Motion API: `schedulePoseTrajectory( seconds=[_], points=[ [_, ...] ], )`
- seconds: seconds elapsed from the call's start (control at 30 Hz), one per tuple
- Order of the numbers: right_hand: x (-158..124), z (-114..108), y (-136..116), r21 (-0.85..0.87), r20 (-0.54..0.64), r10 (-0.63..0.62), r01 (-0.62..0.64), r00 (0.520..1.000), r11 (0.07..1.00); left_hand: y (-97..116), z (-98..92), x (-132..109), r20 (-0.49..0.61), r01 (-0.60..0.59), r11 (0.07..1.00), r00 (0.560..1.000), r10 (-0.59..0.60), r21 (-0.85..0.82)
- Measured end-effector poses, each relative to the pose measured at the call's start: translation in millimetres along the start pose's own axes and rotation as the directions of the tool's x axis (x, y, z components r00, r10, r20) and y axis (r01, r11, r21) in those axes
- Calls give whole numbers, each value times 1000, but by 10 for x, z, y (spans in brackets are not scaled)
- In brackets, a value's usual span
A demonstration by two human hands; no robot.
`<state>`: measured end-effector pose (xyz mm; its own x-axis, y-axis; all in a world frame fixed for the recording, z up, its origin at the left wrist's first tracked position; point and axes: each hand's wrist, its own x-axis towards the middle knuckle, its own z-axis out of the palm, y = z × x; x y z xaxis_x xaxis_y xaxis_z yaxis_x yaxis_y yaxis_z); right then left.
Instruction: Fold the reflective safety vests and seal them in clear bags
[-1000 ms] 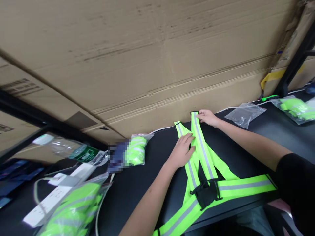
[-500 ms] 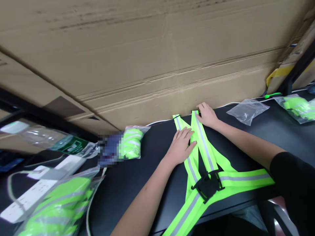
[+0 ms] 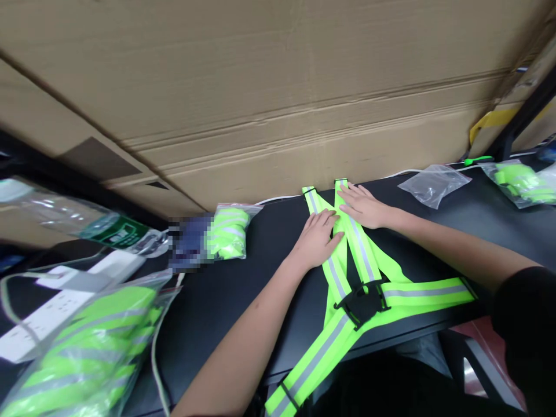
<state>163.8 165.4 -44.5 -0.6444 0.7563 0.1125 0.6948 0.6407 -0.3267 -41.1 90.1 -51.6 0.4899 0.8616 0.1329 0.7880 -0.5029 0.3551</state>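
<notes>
A bright green strap vest [image 3: 358, 237] with grey reflective stripes lies spread on the black table. Two of its straps run up toward the cardboard, and two others reach the table's front edge. Where they join sits a black plastic piece [image 3: 364, 304]. My left hand [image 3: 316, 234] rests with fingers spread on the left upper strap. Flat across the right upper strap, near its top end, lies my right hand [image 3: 362, 205], its fingers stretched out.
Bagged green straps lie at the lower left [image 3: 87, 353], beside a blurred dark item [image 3: 229, 231], and at the far right [image 3: 521, 182]. Also around are an unfilled clear bag [image 3: 434, 184], a white power strip [image 3: 65, 307], a plastic bottle [image 3: 108, 229] and cardboard [image 3: 282, 75] behind.
My right hand has slid from beside the right strap's top onto the strap, fingers now flatter. My left hand stays on its strap. The view has shifted slightly, showing more of the lower left strap.
</notes>
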Motion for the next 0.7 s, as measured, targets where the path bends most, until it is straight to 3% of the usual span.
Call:
schedulePoseTrajectory(
  seconds=[0.07,0.17,0.27,0.37,0.43,0.53,0.63,0.7],
  points=[
    [-151,-196,-144,-13,-8,-40,40,999,999,9,-42,-1,-3,14,1000,1000,-14,-3],
    [-604,-505,-443,-67,-24,-220,218,975,974,122,-239,-154,-5,71,997,997,-71,-26],
    [-1186,-671,-706,-24,-8,-277,276,961,961,394,-518,-552,76,57,995,996,-51,-78],
    [-1619,-618,-877,64,14,-237,236,971,970,746,-634,-1030,106,25,999,994,-20,-41],
    [-1735,-496,-967,97,10,-210,208,978,973,954,-545,-1262,82,12,999,997,-9,-37],
    [-1702,-294,-1087,128,25,-202,197,979,972,1133,-266,-1413,38,65,998,997,-64,-28],
    [-1608,-153,-1152,147,38,-194,187,980,971,1133,-52,-1429,6,104,994,995,-104,-30],
    [-1586,-99,-1146,144,29,-192,185,981,972,1075,-6,-1437,8,86,996,996,-86,-26]
  ],
)
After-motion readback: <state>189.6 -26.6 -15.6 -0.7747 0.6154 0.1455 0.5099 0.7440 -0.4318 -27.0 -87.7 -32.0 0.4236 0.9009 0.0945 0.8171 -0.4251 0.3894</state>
